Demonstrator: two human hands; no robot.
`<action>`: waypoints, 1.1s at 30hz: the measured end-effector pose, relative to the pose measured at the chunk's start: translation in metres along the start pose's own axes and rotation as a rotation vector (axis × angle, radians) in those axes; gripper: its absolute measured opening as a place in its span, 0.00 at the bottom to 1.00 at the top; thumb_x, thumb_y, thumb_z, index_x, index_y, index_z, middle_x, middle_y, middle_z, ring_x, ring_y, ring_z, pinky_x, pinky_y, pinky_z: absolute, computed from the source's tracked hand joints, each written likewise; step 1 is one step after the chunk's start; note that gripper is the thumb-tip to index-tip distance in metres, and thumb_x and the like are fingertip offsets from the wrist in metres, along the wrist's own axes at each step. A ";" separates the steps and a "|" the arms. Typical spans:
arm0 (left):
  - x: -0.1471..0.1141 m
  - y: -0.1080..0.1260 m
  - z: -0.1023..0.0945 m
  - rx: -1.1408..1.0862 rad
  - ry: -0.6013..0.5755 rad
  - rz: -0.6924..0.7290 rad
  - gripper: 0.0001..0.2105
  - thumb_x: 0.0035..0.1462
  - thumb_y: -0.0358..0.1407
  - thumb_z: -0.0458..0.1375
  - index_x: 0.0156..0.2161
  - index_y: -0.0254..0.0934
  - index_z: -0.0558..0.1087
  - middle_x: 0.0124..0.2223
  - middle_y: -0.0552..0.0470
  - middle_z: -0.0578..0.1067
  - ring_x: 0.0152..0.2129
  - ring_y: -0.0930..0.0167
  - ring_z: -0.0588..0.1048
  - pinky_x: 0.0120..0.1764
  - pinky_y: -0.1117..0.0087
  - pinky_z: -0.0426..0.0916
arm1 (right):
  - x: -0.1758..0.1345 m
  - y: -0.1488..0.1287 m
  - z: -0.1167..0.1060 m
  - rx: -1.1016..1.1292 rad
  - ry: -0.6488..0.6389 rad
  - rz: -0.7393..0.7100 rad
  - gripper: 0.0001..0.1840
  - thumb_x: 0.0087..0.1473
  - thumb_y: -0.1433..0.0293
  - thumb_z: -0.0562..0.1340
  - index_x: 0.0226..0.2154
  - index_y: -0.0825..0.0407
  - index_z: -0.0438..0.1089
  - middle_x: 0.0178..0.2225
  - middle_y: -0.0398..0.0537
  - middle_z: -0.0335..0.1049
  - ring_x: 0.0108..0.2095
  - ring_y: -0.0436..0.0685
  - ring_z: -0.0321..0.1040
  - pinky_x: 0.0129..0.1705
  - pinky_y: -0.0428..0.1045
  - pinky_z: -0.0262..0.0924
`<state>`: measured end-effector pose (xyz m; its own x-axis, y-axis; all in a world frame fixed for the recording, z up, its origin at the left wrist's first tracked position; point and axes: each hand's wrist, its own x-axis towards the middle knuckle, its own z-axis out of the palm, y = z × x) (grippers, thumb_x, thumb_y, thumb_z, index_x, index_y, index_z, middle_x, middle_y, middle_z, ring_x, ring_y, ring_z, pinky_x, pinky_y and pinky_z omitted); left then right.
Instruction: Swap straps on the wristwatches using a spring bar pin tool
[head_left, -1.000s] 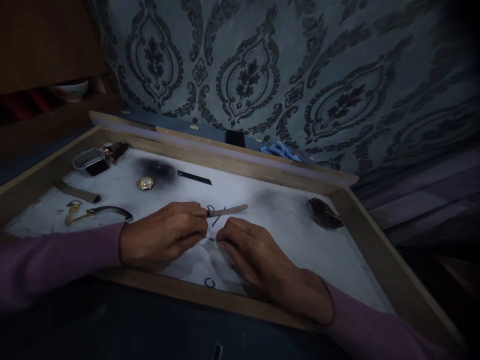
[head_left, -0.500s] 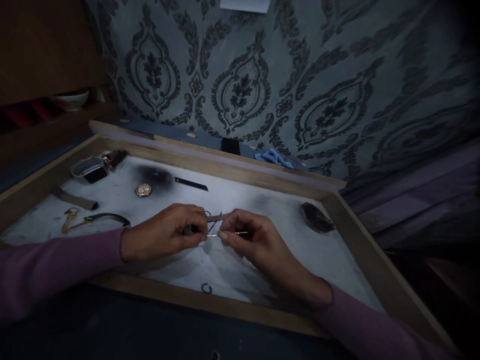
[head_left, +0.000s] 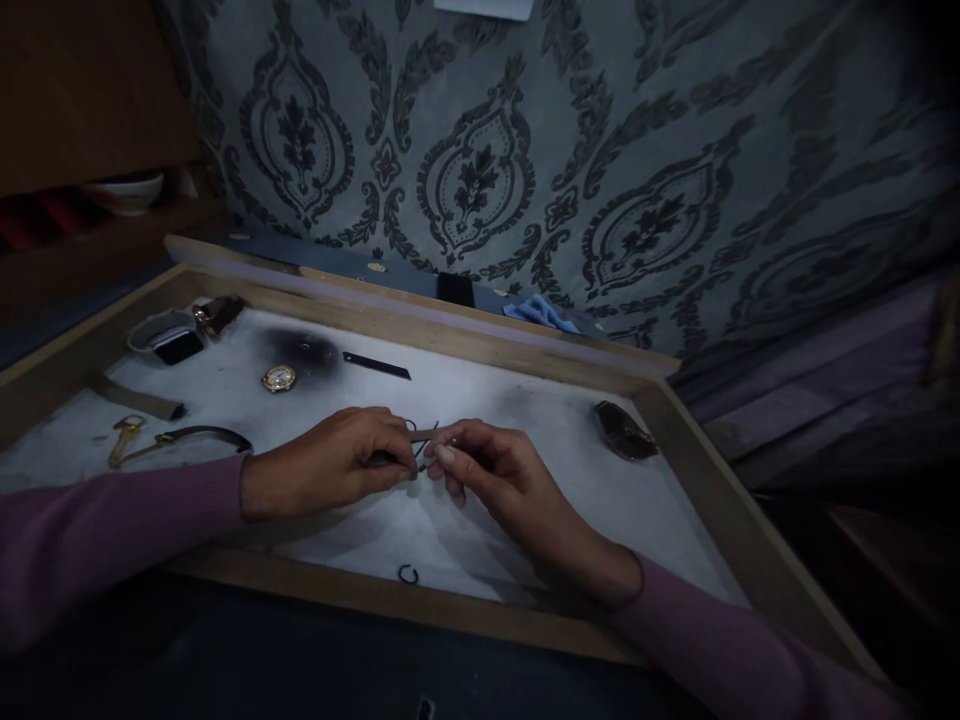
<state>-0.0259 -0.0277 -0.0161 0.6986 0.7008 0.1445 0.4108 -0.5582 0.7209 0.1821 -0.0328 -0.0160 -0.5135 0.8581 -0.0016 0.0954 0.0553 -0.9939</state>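
Observation:
My left hand (head_left: 334,463) is closed near the middle of the shallow wooden tray (head_left: 487,350), its fingertips pinched on something mostly hidden. Facing it, my right hand (head_left: 499,470) pinches a thin metal rod (head_left: 453,442), of which only a small bright tip shows. The two hands' fingertips are close but apart. Between and behind them are a flat greyish strip (head_left: 424,435) and thin dark pieces; I cannot tell whether either hand touches these. Nearer me lies a small black open ring (head_left: 408,574).
Around the tray lie a gold-rimmed watch face (head_left: 279,378), a black blade (head_left: 376,365), a square-screened watch (head_left: 177,346), a brown-strapped watch (head_left: 217,315), a dark watch (head_left: 624,431), an olive strap (head_left: 139,396) and a gold key (head_left: 126,434). A blue cloth (head_left: 544,313) sits behind the tray.
The metal rod, which reached across to the left fingertips, now hardly shows. My right hand has turned, its lower fingers hanging further down. The view has shifted slightly.

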 end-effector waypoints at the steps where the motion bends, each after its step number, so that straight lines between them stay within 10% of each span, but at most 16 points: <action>1: 0.000 0.000 0.000 0.023 -0.003 0.011 0.07 0.61 0.28 0.54 0.33 0.35 0.74 0.32 0.53 0.72 0.33 0.72 0.70 0.37 0.71 0.62 | 0.001 0.002 -0.001 0.004 -0.004 0.012 0.11 0.57 0.62 0.62 0.32 0.54 0.72 0.27 0.44 0.71 0.22 0.46 0.60 0.25 0.45 0.58; 14: -0.001 -0.002 -0.004 0.061 0.027 -0.011 0.09 0.61 0.26 0.52 0.39 0.35 0.75 0.35 0.52 0.74 0.34 0.71 0.72 0.38 0.71 0.64 | -0.002 0.007 -0.003 -0.574 -0.069 -0.245 0.08 0.61 0.73 0.55 0.32 0.53 0.68 0.28 0.44 0.69 0.28 0.51 0.64 0.31 0.47 0.58; 33: -0.001 -0.002 -0.006 0.057 -0.007 -0.035 0.08 0.61 0.25 0.54 0.38 0.35 0.75 0.35 0.53 0.73 0.34 0.72 0.71 0.38 0.71 0.63 | -0.004 0.014 -0.001 -0.768 -0.062 -0.430 0.10 0.63 0.72 0.54 0.31 0.53 0.67 0.26 0.44 0.69 0.26 0.50 0.66 0.29 0.45 0.60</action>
<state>-0.0307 -0.0244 -0.0140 0.6872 0.7172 0.1154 0.4673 -0.5581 0.6857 0.1861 -0.0348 -0.0302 -0.6802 0.6557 0.3276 0.4181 0.7142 -0.5613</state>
